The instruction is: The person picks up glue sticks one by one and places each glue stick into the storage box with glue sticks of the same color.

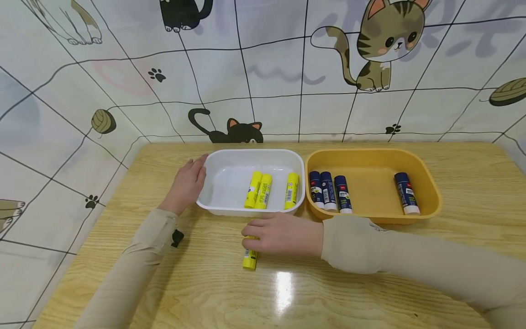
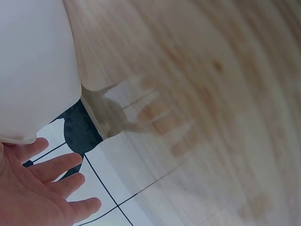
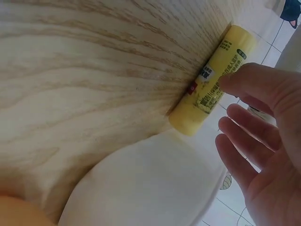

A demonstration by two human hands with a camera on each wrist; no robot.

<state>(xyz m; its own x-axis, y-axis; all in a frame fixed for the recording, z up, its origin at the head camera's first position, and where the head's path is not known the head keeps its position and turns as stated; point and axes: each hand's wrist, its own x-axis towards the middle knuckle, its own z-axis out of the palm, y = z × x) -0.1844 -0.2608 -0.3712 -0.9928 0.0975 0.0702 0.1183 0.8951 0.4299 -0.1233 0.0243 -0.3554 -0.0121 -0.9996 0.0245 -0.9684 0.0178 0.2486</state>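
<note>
My right hand (image 1: 283, 234) reaches across a yellow glue stick (image 1: 249, 260) lying on the table in front of the white tub (image 1: 230, 212). In the right wrist view, the thumb overlaps the glue stick (image 3: 211, 80) as it pinches it; the index finger's contact is mostly hidden, and the other fingers are loosely bent. My left hand (image 1: 186, 183) rests against the tub's left side, its fingers extended in the left wrist view. Inside the tub lie yellow glue sticks: two side by side, and another glue stick (image 1: 291, 190) near the right wall.
Right beside the white tub stands a yellow-orange tub (image 1: 431, 196). It holds several dark blue glue sticks with white ends, most at its left and one blue glue stick (image 1: 407, 193) at the right. A cat-print cloth (image 1: 279, 73) hangs behind the wooden table (image 1: 213, 288).
</note>
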